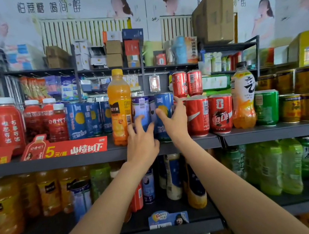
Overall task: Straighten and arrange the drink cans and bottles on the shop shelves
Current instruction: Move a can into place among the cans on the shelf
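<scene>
On the middle shelf [249, 134] two tall blue cans stand side by side. My left hand [142, 139] curls its fingers round the pale blue can [141, 106]. My right hand [173, 122] wraps the darker blue can with a yellow circle [164, 101]. An orange juice bottle [120, 105] stands upright just left of them. Two red cola cans [198, 115] stand to the right, with two smaller red cans [186, 83] stacked on top behind.
More blue cans [91, 118] and red bottles [8, 125] fill the shelf's left part. A white-and-orange bottle [243, 96], a green can [267, 107] and gold cans [306, 94] stand to the right. Orange and green bottles crowd the lower shelf [163, 230].
</scene>
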